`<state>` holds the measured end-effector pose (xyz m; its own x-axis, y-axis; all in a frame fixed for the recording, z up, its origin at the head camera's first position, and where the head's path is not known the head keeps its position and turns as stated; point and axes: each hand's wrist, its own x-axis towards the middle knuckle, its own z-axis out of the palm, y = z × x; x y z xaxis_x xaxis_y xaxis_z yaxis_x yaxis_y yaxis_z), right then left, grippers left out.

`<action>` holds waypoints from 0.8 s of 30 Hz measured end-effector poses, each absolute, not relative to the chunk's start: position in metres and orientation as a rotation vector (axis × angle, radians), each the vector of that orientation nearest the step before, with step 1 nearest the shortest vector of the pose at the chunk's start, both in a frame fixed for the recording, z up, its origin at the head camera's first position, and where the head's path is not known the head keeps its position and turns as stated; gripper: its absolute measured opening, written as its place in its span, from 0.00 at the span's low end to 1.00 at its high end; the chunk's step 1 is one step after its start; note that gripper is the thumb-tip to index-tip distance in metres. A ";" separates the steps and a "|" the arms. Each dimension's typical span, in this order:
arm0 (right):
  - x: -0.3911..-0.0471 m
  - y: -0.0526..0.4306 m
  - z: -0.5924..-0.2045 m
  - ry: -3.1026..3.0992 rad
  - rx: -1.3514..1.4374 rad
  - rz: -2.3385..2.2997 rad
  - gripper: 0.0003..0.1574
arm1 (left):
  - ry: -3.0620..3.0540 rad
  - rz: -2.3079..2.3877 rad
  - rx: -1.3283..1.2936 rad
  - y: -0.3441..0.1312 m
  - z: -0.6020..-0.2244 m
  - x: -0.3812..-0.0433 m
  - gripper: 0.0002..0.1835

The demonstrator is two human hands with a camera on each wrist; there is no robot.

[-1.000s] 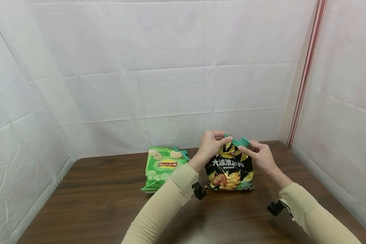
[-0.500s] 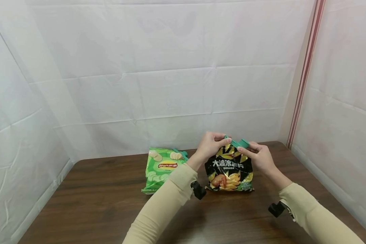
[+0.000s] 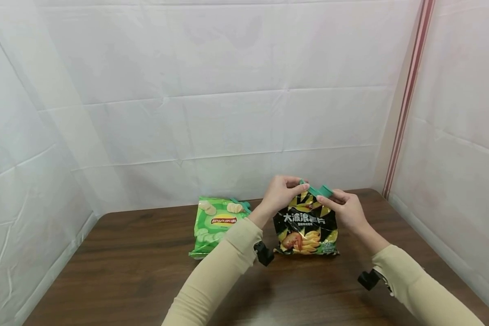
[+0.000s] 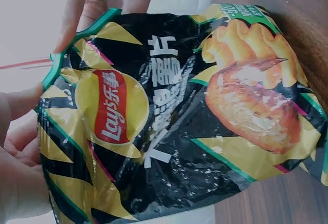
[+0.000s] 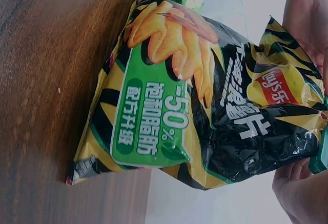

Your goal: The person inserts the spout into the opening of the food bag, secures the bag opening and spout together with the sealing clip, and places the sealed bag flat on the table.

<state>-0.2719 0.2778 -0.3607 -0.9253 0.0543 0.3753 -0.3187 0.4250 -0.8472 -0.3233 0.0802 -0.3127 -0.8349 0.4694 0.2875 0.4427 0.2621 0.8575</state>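
Observation:
A black and yellow chip bag (image 3: 305,226) stands upright on the table, its top edge gathered under a green bag clip (image 3: 314,190). My left hand (image 3: 282,194) pinches the clip's left end and the bag's top corner between thumb and fingers. At the clip's wider right end, my right hand (image 3: 346,207) grips with thumb in front and fingers behind. The left wrist view shows the clip (image 4: 56,65) running along the bag's mouth, with fingers of both hands around it. In the right wrist view the bag's (image 5: 215,111) lower edge meets the wood surface.
Left of the black bag lies a green chip bag (image 3: 216,226) with another green clip (image 3: 242,204) at its upper right corner; my left sleeve partly covers it. White sheeting (image 3: 228,113) encloses the back and sides of the dark wooden table (image 3: 138,262).
Hardly anything differs. Both hands keep their hold on the clip and bag top, with only a very slight shift in the view.

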 end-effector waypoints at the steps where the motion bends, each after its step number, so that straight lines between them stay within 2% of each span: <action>1: -0.272 0.278 -0.361 -2.335 0.223 1.499 0.21 | 2.485 1.671 0.904 0.080 -0.313 -0.323 0.14; 10: -0.275 0.279 -0.363 -2.312 0.205 1.488 0.23 | 2.495 1.749 0.882 0.071 -0.319 -0.323 0.18; 18: -0.272 0.289 -0.364 -2.385 0.080 1.531 0.36 | 2.556 1.754 0.768 0.055 -0.327 -0.325 0.15; 24: -0.271 0.298 -0.367 -2.448 0.093 1.514 0.37 | 2.516 1.832 0.720 0.045 -0.333 -0.325 0.18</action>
